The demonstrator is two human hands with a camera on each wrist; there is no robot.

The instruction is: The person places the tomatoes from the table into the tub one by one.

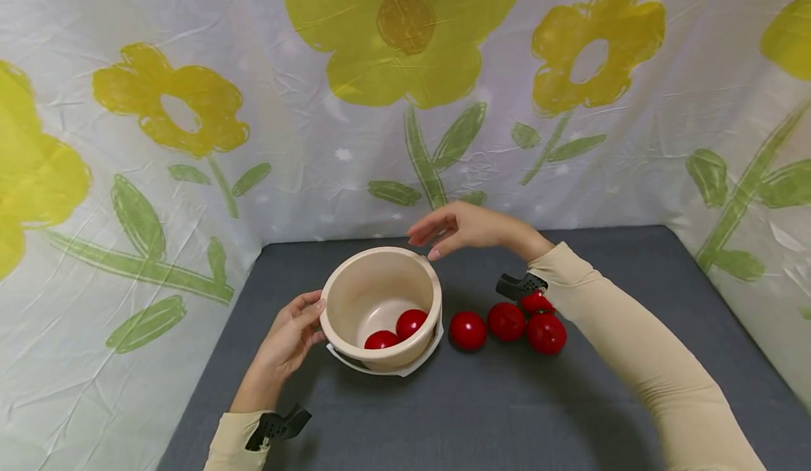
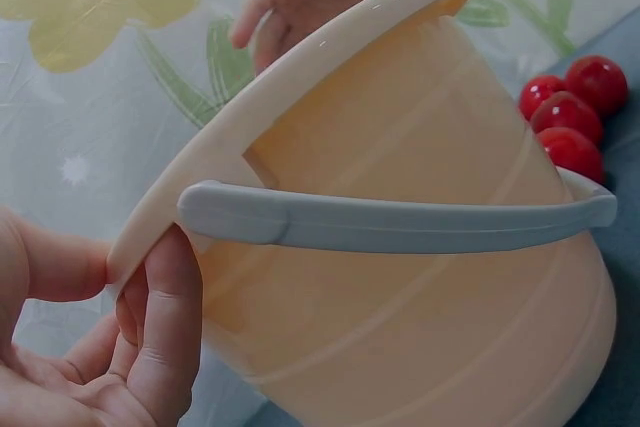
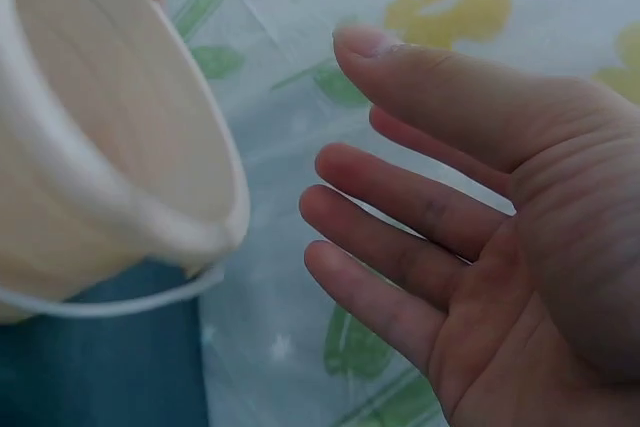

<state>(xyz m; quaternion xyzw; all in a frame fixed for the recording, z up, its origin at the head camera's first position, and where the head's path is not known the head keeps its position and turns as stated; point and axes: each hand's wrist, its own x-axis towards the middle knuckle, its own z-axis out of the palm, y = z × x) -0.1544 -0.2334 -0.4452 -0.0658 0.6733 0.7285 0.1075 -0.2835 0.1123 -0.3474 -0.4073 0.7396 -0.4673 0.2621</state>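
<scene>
A cream bucket [image 1: 380, 267] with a pale grey handle [image 2: 400, 224] stands on the dark table, its handle hanging down at the front. Two red tomato-like balls [image 1: 412, 323] lie inside it. My left hand [image 1: 288, 337] pinches the bucket's rim at the left; in the left wrist view the thumb is outside and fingers curl under the edge. Above the bucket's far right rim hovers my right hand [image 1: 465, 231], empty, with relaxed fingers; the right wrist view shows its open palm [image 3: 490, 317] apart from the bucket. Several more red balls [image 1: 507, 322] lie right of the bucket.
The dark grey table [image 1: 443, 422] ends at a white cloth backdrop [image 1: 298, 175] printed with yellow flowers, which also rises along both sides. My right forearm [image 1: 633, 358] reaches over the table's right part, partly covering one red ball.
</scene>
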